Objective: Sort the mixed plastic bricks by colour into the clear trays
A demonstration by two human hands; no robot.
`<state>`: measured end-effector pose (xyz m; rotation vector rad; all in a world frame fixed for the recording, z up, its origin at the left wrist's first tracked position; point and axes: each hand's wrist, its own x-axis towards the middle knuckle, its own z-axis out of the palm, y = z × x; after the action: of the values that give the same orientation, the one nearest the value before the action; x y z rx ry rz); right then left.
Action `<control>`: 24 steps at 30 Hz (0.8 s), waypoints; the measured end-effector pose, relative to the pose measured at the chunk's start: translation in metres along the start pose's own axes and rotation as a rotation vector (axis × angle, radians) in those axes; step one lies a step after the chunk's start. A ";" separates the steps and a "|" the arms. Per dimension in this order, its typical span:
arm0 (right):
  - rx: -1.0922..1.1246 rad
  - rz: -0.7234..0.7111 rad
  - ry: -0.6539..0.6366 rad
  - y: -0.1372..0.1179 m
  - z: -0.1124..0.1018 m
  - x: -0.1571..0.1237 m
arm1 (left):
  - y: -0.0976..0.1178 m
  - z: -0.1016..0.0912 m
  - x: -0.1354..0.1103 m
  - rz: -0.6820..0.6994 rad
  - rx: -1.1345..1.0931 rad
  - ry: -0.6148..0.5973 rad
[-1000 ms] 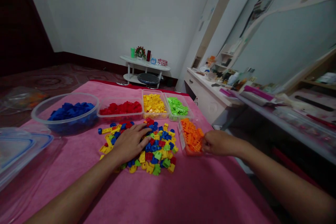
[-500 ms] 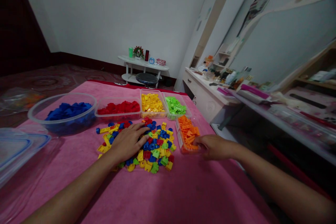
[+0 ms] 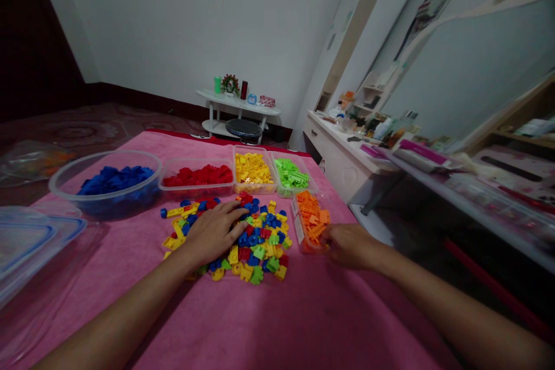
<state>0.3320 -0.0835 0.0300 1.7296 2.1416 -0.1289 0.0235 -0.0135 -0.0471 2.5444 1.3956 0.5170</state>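
Note:
My left hand (image 3: 213,232) lies palm down on a loose pile of mixed toy building bricks (image 3: 259,252) in yellow, blue, red and green. Its fingers are stretched out over the pile's middle and far side. My right hand (image 3: 349,245) is closed at the near right corner of a clear plastic container (image 3: 299,230), fingers curled against its edge. Orange bricks (image 3: 311,213) fill that container, one standing higher near the right side. The fingertips of my right hand are hidden, so I cannot tell whether they grip the rim or a brick.
Behind the pile stand a round tub (image 3: 65,191) of blue bricks and containers of red (image 3: 197,191), yellow (image 3: 255,188) and green bricks (image 3: 291,175). Clear lids (image 3: 34,260) lie at left on the pink cloth (image 3: 208,324). A cluttered white dresser (image 3: 338,153) stands at right.
My right hand has shifted slightly right and is curled more tightly at the container's edge. An orange brick stands out near its fingers. My left hand stays on the pile.

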 end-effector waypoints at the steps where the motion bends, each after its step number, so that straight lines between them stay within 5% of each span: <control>1: -0.004 0.020 0.006 -0.001 0.001 0.000 | 0.000 0.000 0.000 0.001 -0.002 -0.001; 14: 0.026 0.093 0.180 -0.004 0.009 -0.001 | 0.000 0.001 0.000 -0.003 -0.011 0.007; 24: -0.136 0.009 0.005 -0.017 -0.007 -0.009 | -0.002 0.003 0.000 0.006 -0.008 0.019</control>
<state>0.3155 -0.0933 0.0366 1.6630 2.0946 0.0239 0.0235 -0.0125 -0.0502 2.5451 1.3902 0.5482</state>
